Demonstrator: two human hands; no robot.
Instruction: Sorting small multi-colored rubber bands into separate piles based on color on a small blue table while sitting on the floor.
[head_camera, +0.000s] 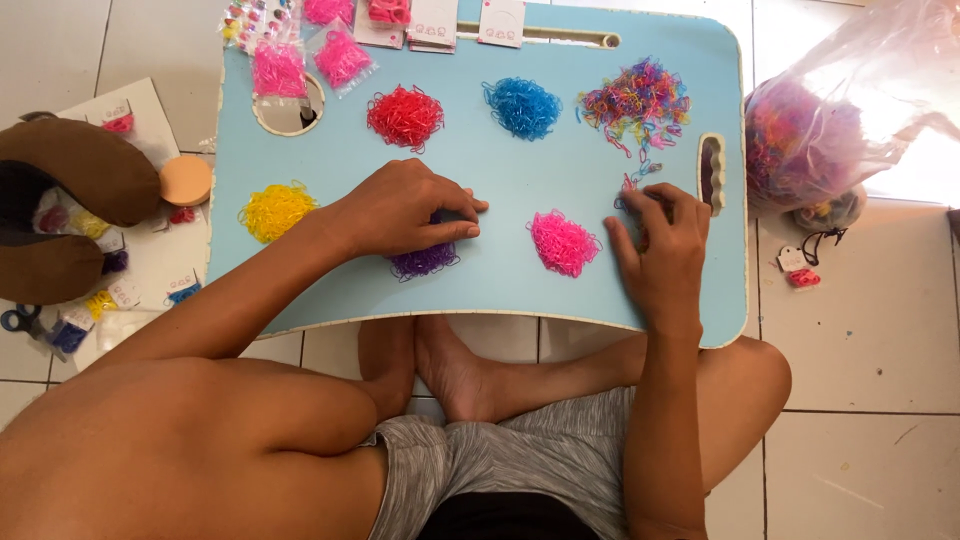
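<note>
A light blue lap tray (500, 170) lies across my crossed legs. Small rubber bands are sorted on it in piles: yellow (275, 210), red (405, 117), blue (523, 106), pink (563, 242), purple (425, 260) and a mixed-colour heap (635, 103). My left hand (405, 208) rests on top of the purple pile, fingers curled over it. My right hand (663, 250) lies flat near the tray's right edge, its fingertips touching a few loose bands below the mixed heap. Whether either hand pinches a band is hidden.
Small bags of pink bands (300, 60) and cards (455, 22) lie at the tray's far edge. A large plastic bag of mixed bands (830, 120) sits on the tiled floor at right. A brown neck pillow (70, 210), a round orange lid (186, 180) and scissors (20, 320) lie left.
</note>
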